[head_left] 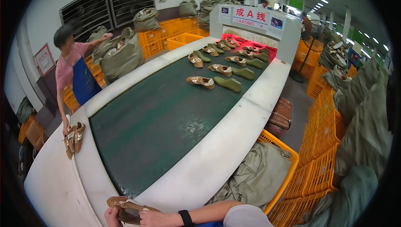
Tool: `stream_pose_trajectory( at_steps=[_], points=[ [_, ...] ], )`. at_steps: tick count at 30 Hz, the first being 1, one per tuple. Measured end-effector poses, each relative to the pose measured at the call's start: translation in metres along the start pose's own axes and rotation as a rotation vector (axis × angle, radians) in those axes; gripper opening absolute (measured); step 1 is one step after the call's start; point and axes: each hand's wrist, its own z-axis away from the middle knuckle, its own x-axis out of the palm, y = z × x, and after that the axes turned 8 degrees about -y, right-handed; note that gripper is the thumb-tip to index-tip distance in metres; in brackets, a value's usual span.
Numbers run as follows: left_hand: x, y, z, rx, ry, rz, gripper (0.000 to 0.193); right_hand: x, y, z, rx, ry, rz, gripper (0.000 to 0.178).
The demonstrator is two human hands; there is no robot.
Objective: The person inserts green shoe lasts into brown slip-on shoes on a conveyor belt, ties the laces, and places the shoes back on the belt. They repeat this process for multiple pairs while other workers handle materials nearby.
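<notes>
At the near end of the conveyor, a brown shoe (130, 206) is between my two hands. My left hand (111, 217) grips one end of it, its fingers closed and partly cut off by the lower edge. Closed on the shoe's other side is my right hand (153, 218), with a black band round the wrist. Farther up the green belt (146, 131) stand several brown-and-white sneakers (200, 81), many beside a green shoe last (227, 84). Other brown shoes (77, 137) lie on the white ledge to the left.
At the left, a co-worker (69, 66) in a blue apron has one hand at the ledge shoes and the other by a full sack (119, 58). An orange crate (288, 152) with grey-green cloth stands close on my right. Stacked orange crates (309, 177) line the right side.
</notes>
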Motion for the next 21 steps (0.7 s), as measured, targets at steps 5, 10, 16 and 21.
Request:
stream_pose_trajectory(
  at_steps=[5,10,16,21],
  points=[
    [0.017,0.003,0.005,-0.116,0.149,-0.102,0.012,-0.004,0.020,0.007,0.024,-0.208,0.650,0.019],
    [0.037,0.021,0.030,0.017,0.044,-0.463,0.025,-0.008,-0.002,0.010,0.226,0.096,0.548,0.034],
    [0.047,0.051,0.051,0.053,0.003,-0.420,0.020,-0.013,-0.031,-0.014,-0.010,0.044,0.898,0.045],
    [0.031,0.060,0.066,0.051,-0.022,-0.260,0.019,0.001,-0.023,-0.040,0.071,-0.093,0.450,0.030]
  ],
)
